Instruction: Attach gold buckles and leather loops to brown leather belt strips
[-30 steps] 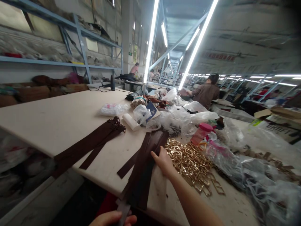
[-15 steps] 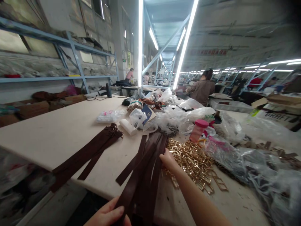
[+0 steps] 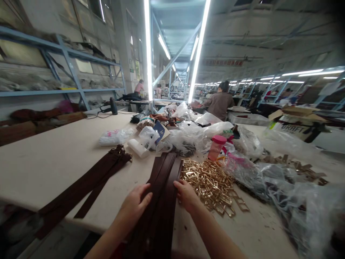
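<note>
Squaring up the straps seems to be the step: left hand and right hand are spread flat, not gripping, with the bundle pressed between them. I'd push evenly from both sides, since the buckles just right of the right hand could snag.

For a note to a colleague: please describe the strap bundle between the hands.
On the beige worktable, find the heap of gold buckles. The brown strap bundle beside it lies between the left hand and right hand; the other bundle lies untouched, farther left.
</note>
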Tool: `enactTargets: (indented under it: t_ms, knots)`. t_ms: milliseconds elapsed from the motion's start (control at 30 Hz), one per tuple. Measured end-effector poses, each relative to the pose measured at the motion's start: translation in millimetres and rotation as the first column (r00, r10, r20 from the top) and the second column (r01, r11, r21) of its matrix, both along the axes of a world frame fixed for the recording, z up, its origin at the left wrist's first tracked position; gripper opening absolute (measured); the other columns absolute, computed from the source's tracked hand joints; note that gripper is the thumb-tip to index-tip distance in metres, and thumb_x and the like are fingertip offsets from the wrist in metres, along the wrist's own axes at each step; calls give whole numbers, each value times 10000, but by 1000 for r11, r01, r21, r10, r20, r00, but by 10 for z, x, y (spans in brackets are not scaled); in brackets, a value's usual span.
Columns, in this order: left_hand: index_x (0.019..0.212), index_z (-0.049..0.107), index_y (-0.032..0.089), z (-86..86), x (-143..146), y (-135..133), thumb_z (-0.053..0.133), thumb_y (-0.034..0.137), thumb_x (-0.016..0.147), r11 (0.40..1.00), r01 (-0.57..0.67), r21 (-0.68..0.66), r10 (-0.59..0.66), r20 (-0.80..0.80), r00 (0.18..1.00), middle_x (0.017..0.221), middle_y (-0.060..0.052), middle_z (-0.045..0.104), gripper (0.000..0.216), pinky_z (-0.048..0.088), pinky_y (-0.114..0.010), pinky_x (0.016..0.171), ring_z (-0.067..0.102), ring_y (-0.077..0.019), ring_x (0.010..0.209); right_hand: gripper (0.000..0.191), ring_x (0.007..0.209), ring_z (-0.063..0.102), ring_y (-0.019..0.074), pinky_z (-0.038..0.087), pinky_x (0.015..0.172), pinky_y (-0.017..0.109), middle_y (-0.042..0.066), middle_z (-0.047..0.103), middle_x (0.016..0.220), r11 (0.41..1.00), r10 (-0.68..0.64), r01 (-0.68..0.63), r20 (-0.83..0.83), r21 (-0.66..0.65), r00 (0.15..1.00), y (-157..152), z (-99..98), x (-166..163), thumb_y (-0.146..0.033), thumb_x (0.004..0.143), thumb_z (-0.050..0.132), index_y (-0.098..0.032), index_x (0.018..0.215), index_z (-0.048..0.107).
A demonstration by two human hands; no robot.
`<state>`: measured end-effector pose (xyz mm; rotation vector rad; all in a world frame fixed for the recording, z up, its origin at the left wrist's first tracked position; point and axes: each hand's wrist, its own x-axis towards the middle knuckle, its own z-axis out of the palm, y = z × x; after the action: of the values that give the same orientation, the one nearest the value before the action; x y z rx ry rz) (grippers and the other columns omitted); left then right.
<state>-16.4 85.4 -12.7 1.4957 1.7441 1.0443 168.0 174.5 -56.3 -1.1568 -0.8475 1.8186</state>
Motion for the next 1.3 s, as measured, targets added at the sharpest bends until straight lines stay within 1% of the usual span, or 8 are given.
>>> enactTargets:
  t_ms: [200, 467, 800, 900, 1033, 1167, 1233, 1300]
  knots:
    - [1016, 610, 159, -55, 398, 138, 624, 344, 712, 992, 122, -18, -119, 138, 983, 946, -92, 664, 356, 423, -342, 825, 591, -268, 898, 344, 702, 601, 127, 460, 588, 216, 14, 631, 845, 997, -28, 34, -90, 62, 996, -171, 117, -96, -394, 651, 654, -193, 894, 516]
    - [969, 569, 144, 271, 329, 376, 518, 364, 765, 991, 132, -21, -120, 294, 948, 930, -67, 669, 304, 461, -320, 792, 607, -228, 875, 341, 629, 577, 119, 453, 526, 214, -6, 621, 778, 988, -126, 137, -139, 71, 982, -306, 146, 51, -431, 658, 638, -211, 880, 502]
    - [995, 604, 105, -61, 191, 570, 649, 372, 628, 999, 3, -40, -2, 31, 1000, 1261, -176, 494, 456, 209, -400, 1059, 346, -331, 1247, 342, 694, 590, 134, 477, 581, 238, 23, 628, 867, 965, -214, 233, -156, 119, 964, -629, 355, 235, -393, 706, 610, -197, 965, 501]
    - [1065, 577, 139, 213, 507, 401, 549, 489, 741, 961, 251, -112, -197, 358, 913, 1146, -124, 594, 478, 373, -365, 950, 509, -278, 1103, 345, 702, 576, 140, 457, 530, 225, 28, 609, 900, 971, -132, 156, -142, 178, 981, -826, 418, 156, -368, 694, 609, -194, 977, 517]
    - [1002, 577, 155, 607, 842, 214, 623, 383, 738, 831, 489, -264, -129, 764, 632, 870, -67, 688, 351, 485, -271, 672, 633, -193, 764, 258, 619, 523, 115, 425, 540, 215, -13, 579, 752, 959, 74, -36, -126, 281, 989, -1137, 505, 23, -264, 702, 582, -192, 947, 550]
    - [1055, 551, 200, 745, 779, 12, 683, 267, 692, 818, 443, -366, -1, 770, 639, 825, -41, 687, 392, 460, -200, 475, 606, -134, 578, 195, 588, 496, 106, 374, 522, 200, -23, 591, 725, 797, 445, -459, 131, 393, 886, -1338, 604, 257, -234, 739, 540, -212, 921, 607]
    - [1137, 508, 222, 727, 610, -137, 695, 260, 682, 781, 421, -461, 73, 737, 672, 775, -34, 685, 493, 443, -201, 405, 568, -118, 476, 152, 602, 506, 111, 362, 533, 204, -25, 601, 717, 712, 433, -574, 390, 404, 812, -1371, 580, 498, -248, 734, 561, -220, 866, 631]
    - [1210, 459, 226, 651, 420, -297, 707, 250, 670, 740, 386, -551, 152, 696, 702, 748, -39, 687, 595, 446, -214, 382, 558, -120, 426, 138, 655, 540, 128, 375, 568, 213, -18, 623, 743, 729, 320, -575, 558, 372, 766, -1377, 492, 747, -260, 742, 561, -225, 852, 638]
